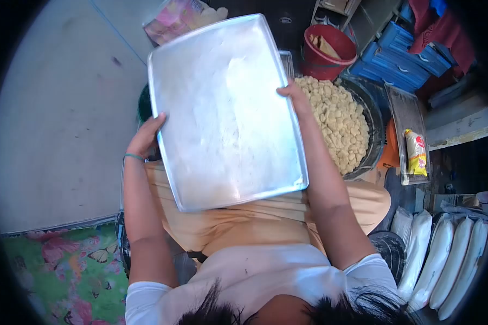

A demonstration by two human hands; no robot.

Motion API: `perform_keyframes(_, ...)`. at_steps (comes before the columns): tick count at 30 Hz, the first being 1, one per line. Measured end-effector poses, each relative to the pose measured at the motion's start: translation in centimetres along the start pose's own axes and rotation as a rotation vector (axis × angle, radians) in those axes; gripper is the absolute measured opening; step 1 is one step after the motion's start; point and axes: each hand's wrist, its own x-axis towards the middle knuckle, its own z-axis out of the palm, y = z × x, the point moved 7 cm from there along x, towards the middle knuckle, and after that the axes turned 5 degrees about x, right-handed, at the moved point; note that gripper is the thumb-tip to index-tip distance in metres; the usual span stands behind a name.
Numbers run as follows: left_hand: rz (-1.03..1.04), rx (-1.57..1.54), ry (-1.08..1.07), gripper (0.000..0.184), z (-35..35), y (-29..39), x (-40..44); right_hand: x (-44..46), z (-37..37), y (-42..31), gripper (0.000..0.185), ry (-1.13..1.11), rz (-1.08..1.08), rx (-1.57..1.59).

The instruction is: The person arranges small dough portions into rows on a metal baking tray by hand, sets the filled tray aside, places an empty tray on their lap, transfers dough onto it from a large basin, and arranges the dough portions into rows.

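A large silver metal tray (228, 119) is held up above my lap, its flat face bare and shiny. My left hand (145, 136) grips its left edge, with the thumb on the rim. On the opposite edge, my right hand (297, 97) holds the tray higher up, thumb over the rim. The other fingers of both hands are mostly hidden. Behind my right forearm is a wide black tub (375, 124) filled with many small pale dough-like pieces (339, 122), partly covered by the tray and my arm.
A red bucket (320, 67) stands behind the tub. To the right, a dark tray (404, 108) bears a yellow-and-white packet (416, 151). Long white wrapped packages (439, 254) lie at the lower right. Blue drawers (396, 65) are at upper right, a floral cloth (76, 271) at lower left.
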Motion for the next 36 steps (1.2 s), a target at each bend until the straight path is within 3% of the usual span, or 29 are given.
perform_keyframes(2,-0.086,-0.326,-0.221,0.044,3.4,-2.7,2.4,1.4,-2.4,-1.4,0.041,0.078,-0.032,0.029)
perform_keyframes(4,0.064,-0.242,-0.146,0.039,4.9,-1.9,5.4,3.5,-5.5,-2.1,0.035,0.129,-0.084,-0.034)
perform_keyframes(7,0.207,-0.066,-0.009,0.028,5.9,-4.2,9.9,4.3,-10.4,-1.6,0.038,0.35,-0.02,-0.753)
perform_keyframes(9,0.245,0.134,0.137,0.028,6.9,-8.1,11.5,4.5,-15.0,2.4,0.049,0.341,-0.019,-1.009)
perform_keyframes(10,0.283,0.187,0.193,0.028,7.6,-10.4,11.6,4.5,-16.8,4.1,0.062,0.296,0.093,-1.415)
perform_keyframes(11,0.32,0.241,0.252,0.029,8.0,-11.3,11.4,3.0,-16.8,4.9,0.067,0.427,0.012,-1.519)
perform_keyframes(13,0.319,0.366,0.3,0.028,8.3,-10.2,10.5,2.0,-17.3,6.5,0.069,0.506,-0.068,-1.197)
perform_keyframes(15,0.294,0.386,0.298,0.028,8.5,-9.8,9.2,2.8,-18.4,7.5,0.065,0.44,-0.037,-0.999)
perform_keyframes(17,0.268,0.301,0.245,0.03,8.7,-9.7,8.6,2.9,-19.3,8.3,0.061,0.411,0.044,-0.678)
perform_keyframes(19,0.218,0.248,0.25,0.033,9.1,-11.8,8.0,0.9,-14.6,5.8,0.058,0.409,0.176,-0.238)
perform_keyframes(20,0.191,0.216,0.255,0.035,9.4,-12.9,7.4,0.5,-14.8,6.1,0.059,0.38,0.214,-0.332)
perform_keyframes(23,0.115,0.013,0.293,0.038,10.4,-13.1,5.8,-0.2,-16.0,7.4,0.064,0.402,-0.074,-0.72)
perform_keyframes(24,0.084,0.01,0.269,0.038,10.5,-12.0,5.2,-0.2,-16.0,7.4,0.069,0.399,-0.009,-0.677)
perform_keyframes(27,0.09,0.017,0.25,0.039,10.4,-12.8,5.3,0.2,-12.5,4.1,0.075,0.418,0.047,-1.349)
perform_keyframes(28,0.112,-0.058,0.234,0.039,10.5,-13.2,5.7,0.5,-7.5,1.4,0.079,0.257,-0.011,-1.269)
perform_keyframes(29,0.121,-0.129,0.209,0.04,10.6,-13.9,5.9,0.6,-3.8,0.4,0.077,0.189,-0.309,-1.271)
perform_keyframes(31,0.105,-0.04,0.269,0.039,10.5,-13.2,5.3,-0.9,6.5,-5.4,0.076,0.057,-0.544,-1.27)
perform_keyframes(33,0.061,-0.109,0.228,0.04,10.8,-12.8,5.1,-0.7,10.5,-5.2,0.074,0.07,-0.737,-1.323)
perform_keyframes(36,0.041,-0.038,0.215,0.043,10.2,-13.8,5.4,4.9,-0.2,11.6,0.076,-0.052,-0.201,-1.452)
